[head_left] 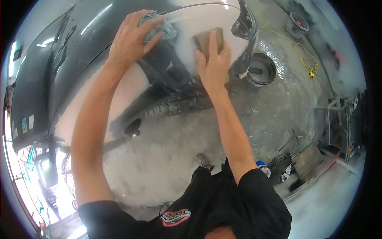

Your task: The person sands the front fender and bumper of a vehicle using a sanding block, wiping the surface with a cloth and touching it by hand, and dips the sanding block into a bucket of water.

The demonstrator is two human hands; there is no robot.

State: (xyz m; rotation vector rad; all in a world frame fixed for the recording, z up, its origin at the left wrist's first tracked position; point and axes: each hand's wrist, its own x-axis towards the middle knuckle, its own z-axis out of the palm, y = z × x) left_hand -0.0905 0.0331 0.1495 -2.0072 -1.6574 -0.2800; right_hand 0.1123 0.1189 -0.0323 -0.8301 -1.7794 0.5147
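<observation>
My left hand (132, 40) grips a crumpled grey-blue cloth (161, 28) against the dark car body (89, 22). To its right, my right hand (215, 65) presses a brown rectangular sanding pad (201, 40) onto a pale primed area (182, 44) near the curved end of the panel. A dark wet patch lies between my two hands. Below my left forearm and beside it, another pale patch (127, 83) covers the lower bodywork.
A dark bucket of grey liquid (262, 67) stands on the wet concrete floor (167, 151) at right. Beyond it are a smaller bucket (297, 26) and a yellow cord (304, 55). A metal stand (334, 119), a blue-lidded can (263, 167) and boards (308, 161) sit at lower right.
</observation>
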